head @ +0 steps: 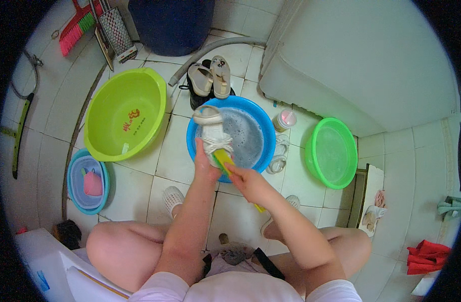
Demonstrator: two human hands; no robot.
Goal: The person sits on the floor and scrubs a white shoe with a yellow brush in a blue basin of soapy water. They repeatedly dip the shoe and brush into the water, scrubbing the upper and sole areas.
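Note:
Over a blue plastic basin [268, 151] of sudsy water [245, 132], my left hand [206, 164] holds a white sandal [212, 130] from below, its heel strap end pointing away from me. My right hand [249, 183] grips the handle of a yellow scrubbing brush [223, 157], whose green bristles rest on the sandal's woven front straps. Another white sandal [278, 154] lies on the floor tiles at the basin's right side. Just beyond the basin, a pair of light shoes [221, 75] sits on top of black shoes [197, 100].
A large lime-green basin [128, 113] and a smaller blue basin [106, 185] stand at left. On the right are a lidded jar [285, 120] and a green basin [331, 153] beside a large white appliance [351, 68]. A grey hose [215, 44] and a dark blue bin [172, 26] lie beyond.

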